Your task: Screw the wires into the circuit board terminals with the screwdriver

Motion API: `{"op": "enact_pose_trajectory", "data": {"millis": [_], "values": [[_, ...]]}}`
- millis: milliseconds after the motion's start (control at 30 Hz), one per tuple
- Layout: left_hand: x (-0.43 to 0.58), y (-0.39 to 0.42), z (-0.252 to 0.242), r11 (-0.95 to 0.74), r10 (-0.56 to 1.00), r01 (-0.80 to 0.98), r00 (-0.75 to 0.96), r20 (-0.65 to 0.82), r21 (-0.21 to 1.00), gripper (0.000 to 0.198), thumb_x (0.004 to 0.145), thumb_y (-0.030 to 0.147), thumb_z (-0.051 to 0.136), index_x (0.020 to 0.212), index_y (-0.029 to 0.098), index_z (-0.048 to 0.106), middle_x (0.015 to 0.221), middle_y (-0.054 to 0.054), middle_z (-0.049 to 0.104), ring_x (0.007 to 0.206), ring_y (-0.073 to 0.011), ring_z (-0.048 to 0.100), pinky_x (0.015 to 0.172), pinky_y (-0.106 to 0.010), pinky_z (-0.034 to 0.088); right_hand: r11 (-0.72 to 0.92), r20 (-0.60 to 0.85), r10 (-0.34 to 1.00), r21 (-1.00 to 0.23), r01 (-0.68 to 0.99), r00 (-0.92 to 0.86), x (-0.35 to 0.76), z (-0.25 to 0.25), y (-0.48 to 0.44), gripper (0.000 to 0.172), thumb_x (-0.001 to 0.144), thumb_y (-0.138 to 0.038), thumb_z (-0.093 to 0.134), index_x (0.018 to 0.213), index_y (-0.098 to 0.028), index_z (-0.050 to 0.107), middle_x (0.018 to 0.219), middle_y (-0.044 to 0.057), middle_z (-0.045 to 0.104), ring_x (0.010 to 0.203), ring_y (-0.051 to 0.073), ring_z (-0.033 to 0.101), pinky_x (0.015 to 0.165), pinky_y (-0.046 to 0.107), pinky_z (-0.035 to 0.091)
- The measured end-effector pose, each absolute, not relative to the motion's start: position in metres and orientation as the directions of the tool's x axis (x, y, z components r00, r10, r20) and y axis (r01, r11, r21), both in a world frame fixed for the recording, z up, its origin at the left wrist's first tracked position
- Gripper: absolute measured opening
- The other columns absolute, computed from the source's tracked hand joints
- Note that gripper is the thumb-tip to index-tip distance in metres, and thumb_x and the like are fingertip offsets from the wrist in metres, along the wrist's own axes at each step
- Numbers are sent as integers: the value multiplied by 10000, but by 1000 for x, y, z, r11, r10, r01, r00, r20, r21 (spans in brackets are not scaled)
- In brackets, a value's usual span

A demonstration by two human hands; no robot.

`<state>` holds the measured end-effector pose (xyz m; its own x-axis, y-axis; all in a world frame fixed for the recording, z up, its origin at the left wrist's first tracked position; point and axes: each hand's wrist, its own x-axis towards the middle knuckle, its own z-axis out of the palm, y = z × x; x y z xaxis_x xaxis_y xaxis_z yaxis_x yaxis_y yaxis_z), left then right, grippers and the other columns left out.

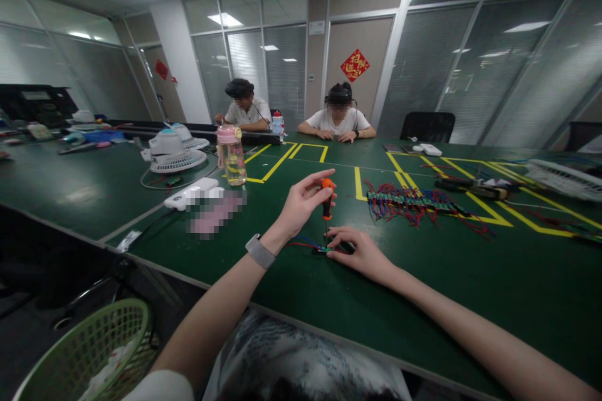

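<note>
My left hand (301, 203) pinches the orange handle of a small screwdriver (327, 197), held upright with its tip pointing down. The tip meets a small green circuit board (322, 250) with red and blue wires (301, 242) lying on the green table (291, 276). My right hand (360, 252) presses down on that board, fingers closed over its right end, which hides part of it. A grey watch band sits on my left wrist.
A pile of boards with red and blue wires (414, 203) lies to the right behind the screwdriver. A pink-capped bottle (231, 153), a white power strip (190, 193) and a fan (172, 153) stand to the left. Two people sit at the far side. A green basket (89, 351) is lower left.
</note>
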<state>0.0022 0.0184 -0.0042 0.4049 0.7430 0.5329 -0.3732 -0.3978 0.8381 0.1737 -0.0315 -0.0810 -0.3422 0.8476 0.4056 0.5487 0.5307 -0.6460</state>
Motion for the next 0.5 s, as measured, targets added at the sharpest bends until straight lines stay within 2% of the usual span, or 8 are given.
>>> {"op": "enact_pose_trajectory", "data": {"millis": [67,133,200,267,367,433,500], "values": [[2,17,-4,-557,718,-253,331,612,791,340,748,281,702,1080,216,667,956,-37,587,820,-124,578,735,-247,494,529,403,848,-646,550,-344,174,-81,-31,58,746,-251,696,768,-197,692,1052,86,687,1076,246,605,933,417,461],[1,15,-3,-638,685,-182,310,659,749,282,788,303,658,1056,216,685,1057,-55,565,904,-138,570,780,-241,483,529,403,849,-645,551,-342,173,-81,-31,55,745,-248,695,766,-198,691,1051,87,687,1074,249,606,929,421,463],[1,13,-2,-596,683,-232,356,638,769,311,866,329,547,1139,218,646,1140,-77,559,953,-162,584,807,-274,495,531,407,848,-645,550,-340,173,-81,-31,54,742,-244,698,770,-199,691,1049,87,687,1067,248,610,926,423,466],[1,12,-1,-511,696,-300,406,592,806,360,891,342,499,1211,207,595,1082,-84,600,888,-166,615,766,-300,519,531,411,847,-645,550,-336,173,-81,-32,52,738,-242,702,769,-201,691,1044,84,689,1060,247,613,925,423,466],[2,13,-2,-553,710,-258,351,610,792,352,810,332,630,1136,199,642,959,-54,615,799,-135,599,707,-255,510,530,415,848,-644,551,-330,172,-81,-32,48,741,-246,700,765,-205,693,1038,79,691,1061,246,613,925,424,465],[2,15,-3,-605,705,-208,307,639,768,301,786,325,660,1063,208,683,1017,-56,597,853,-132,581,721,-228,493,531,416,847,-644,551,-330,172,-81,-32,51,742,-247,699,766,-203,693,1042,81,690,1059,244,614,923,419,468],[3,16,-3,-565,709,-255,338,620,785,298,833,339,597,1096,222,671,1133,-69,575,938,-152,583,769,-246,498,532,414,846,-644,549,-335,173,-81,-32,51,740,-242,699,768,-200,692,1045,84,689,1062,243,614,925,415,469]]}}
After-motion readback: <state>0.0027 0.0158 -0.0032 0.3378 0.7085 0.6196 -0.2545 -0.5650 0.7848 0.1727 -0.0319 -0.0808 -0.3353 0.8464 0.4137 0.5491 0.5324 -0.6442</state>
